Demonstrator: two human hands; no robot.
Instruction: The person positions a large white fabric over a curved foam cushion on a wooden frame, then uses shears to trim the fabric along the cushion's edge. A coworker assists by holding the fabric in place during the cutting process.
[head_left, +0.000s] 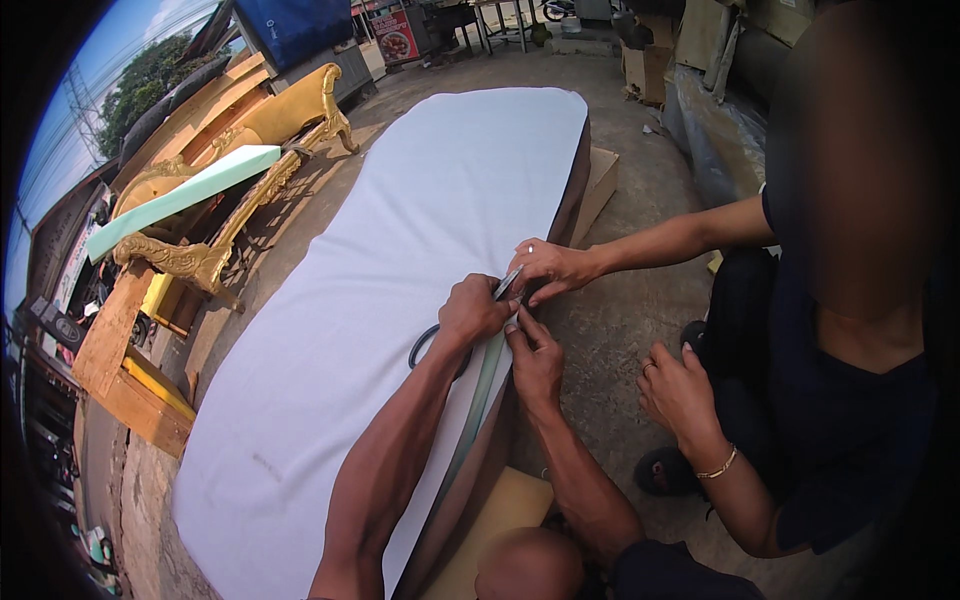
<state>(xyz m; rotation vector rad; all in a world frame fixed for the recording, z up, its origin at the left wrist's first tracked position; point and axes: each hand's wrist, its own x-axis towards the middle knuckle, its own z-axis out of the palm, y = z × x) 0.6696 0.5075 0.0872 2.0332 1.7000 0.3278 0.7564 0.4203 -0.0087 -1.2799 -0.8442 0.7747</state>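
Note:
My left hand (475, 310) is closed around a pair of scissors (508, 283). Their blades point up and away, and a dark handle loop shows below my wrist. Beside it, my right hand (536, 362) pinches the edge of the white fabric (400, 250), which lies over a long padded piece with a dark side. Where the fabric edge parts, a pale green strip (478, 400) shows beneath. A co-worker's hand (550, 268), wearing a ring, reaches in from the right and touches the fabric at the scissor tips. What lies between all these fingers is hidden.
At right crouches the co-worker, whose other hand (680, 392) hangs free. A gold carved sofa frame (190, 260) with a mint-green strip (185, 203) across it stands at left. Yellow foam (510, 510) lies near my right arm. Plastic-wrapped material (715, 130) stands at back right.

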